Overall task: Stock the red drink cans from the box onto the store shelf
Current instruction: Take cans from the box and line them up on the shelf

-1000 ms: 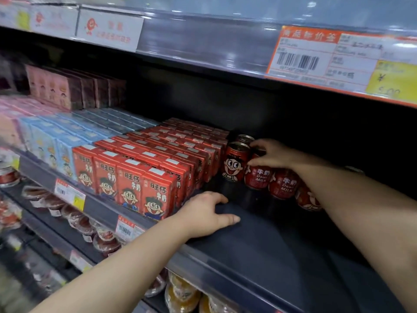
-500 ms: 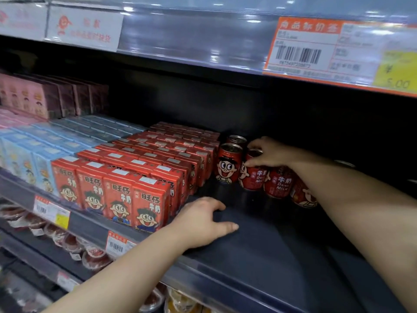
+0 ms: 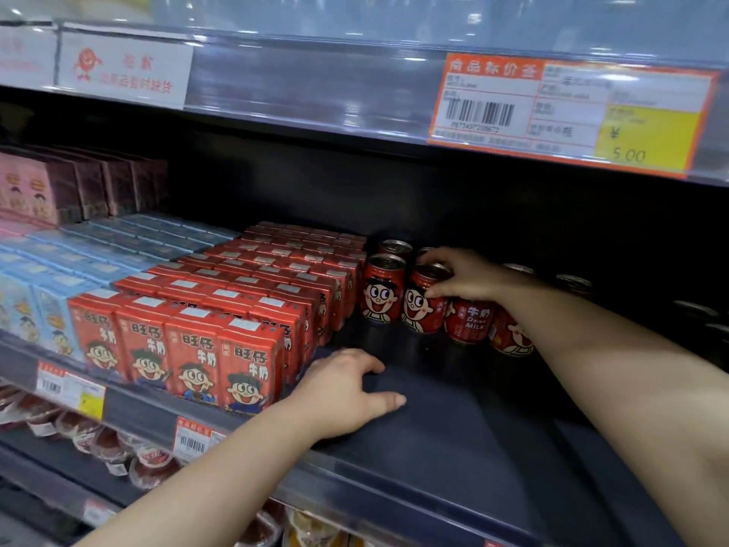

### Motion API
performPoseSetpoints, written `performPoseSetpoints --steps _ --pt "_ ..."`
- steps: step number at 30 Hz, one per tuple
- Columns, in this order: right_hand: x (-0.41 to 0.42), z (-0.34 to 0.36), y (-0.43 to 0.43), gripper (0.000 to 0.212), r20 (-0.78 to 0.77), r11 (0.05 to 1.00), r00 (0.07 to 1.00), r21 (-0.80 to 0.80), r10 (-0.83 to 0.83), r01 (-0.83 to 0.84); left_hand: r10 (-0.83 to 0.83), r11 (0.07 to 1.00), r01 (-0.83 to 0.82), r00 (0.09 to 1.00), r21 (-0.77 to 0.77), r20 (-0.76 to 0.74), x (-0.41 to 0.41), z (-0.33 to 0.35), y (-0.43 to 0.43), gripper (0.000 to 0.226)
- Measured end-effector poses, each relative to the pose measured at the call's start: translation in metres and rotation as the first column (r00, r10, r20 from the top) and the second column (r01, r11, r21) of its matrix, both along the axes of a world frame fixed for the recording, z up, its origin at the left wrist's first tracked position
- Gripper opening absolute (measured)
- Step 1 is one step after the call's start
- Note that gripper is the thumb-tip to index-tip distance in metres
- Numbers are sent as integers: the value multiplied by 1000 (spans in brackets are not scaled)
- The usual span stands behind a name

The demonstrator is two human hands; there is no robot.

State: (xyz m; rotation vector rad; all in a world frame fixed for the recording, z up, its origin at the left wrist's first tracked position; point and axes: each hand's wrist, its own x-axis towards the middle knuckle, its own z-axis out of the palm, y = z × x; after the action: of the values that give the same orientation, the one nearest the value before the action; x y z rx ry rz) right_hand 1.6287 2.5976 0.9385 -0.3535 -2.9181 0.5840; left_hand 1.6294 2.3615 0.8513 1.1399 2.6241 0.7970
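Dark shop shelving fills the view, with a bare stretch of dark blue store shelf [image 3: 453, 440] to the right of the red paper milk cartons [image 3: 221, 345]. My right hand [image 3: 469, 276] reaches to the back, its grip pinching the rim of a small red drink can with a cartoon face [image 3: 424, 300], fingers over the lid, thumb on the side. I judge it is being nudged tight against the neighbouring red can beside the cartons [image 3: 382, 290], faces forward, so the row starts flush. More red cans [image 3: 471, 319] stand under my forearm, labels turned every way. My left hand [image 3: 347, 392] lies flat on the shelf by the cartons, fingers spread, holding nothing; it looks like a brace while I lean in. No box is in view.

Against half a second ago, the held can now shows its face, where it showed mostly lettering, and it sits closer to its neighbour. My left hand is in the same spot.
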Motion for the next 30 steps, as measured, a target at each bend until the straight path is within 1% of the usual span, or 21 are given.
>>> performPoseSetpoints --steps 2,4,6,8,9,12,15,17,20,22,24,26,28,30 --pt "7 0 1 69 -42 997 997 39 -62 63 0 1000 0 1000 5 6 0 0 0 62" --pt "18 3 5 75 -70 972 983 152 -170 179 -3 1000 3 1000 -3 -5 0 0 0 62" --pt "29 5 9 80 -44 925 966 280 -255 257 -12 1000 11 999 -19 -31 1 1 2 61" --pt "37 4 10 79 -30 898 956 335 -291 284 -23 999 21 998 -33 -55 3 2 3 60" --pt "39 3 12 76 -35 905 955 309 -296 292 -27 999 25 998 -35 -65 3 2 3 59" --pt "39 2 19 68 8 962 969 126 -247 244 -29 999 27 997 -35 -78 4 2 2 58" --pt "40 6 26 68 88 980 976 53 -198 194 -32 999 29 997 -37 -75 4 2 2 57" --pt "39 5 28 73 94 977 973 60 -209 204 -33 999 31 997 -36 -70 4 3 2 57" --pt "38 2 25 88 31 948 958 151 -287 279 -35 999 33 997 -35 -61 4 4 1 56" --pt "38 1 26 85 34 953 957 108 -290 284 -35 999 33 998 -39 -56 4 3 1 57" --pt "39 3 29 78 75 966 964 64 -254 249 -33 999 31 998 -38 -55 3 3 1 57" --pt "41 4 31 75 96 972 967 25 -236 234 -34 999 32 998 -38 -54 3 3 1 57" --pt "42 4 29 74 91 971 967 -1 -240 241 -39 999 36 998 -41 -55 3 3 1 57" --pt "42 1 27 75 64 968 966 6 -252 252 -42 998 39 998 -40 -54 3 3 1 57"
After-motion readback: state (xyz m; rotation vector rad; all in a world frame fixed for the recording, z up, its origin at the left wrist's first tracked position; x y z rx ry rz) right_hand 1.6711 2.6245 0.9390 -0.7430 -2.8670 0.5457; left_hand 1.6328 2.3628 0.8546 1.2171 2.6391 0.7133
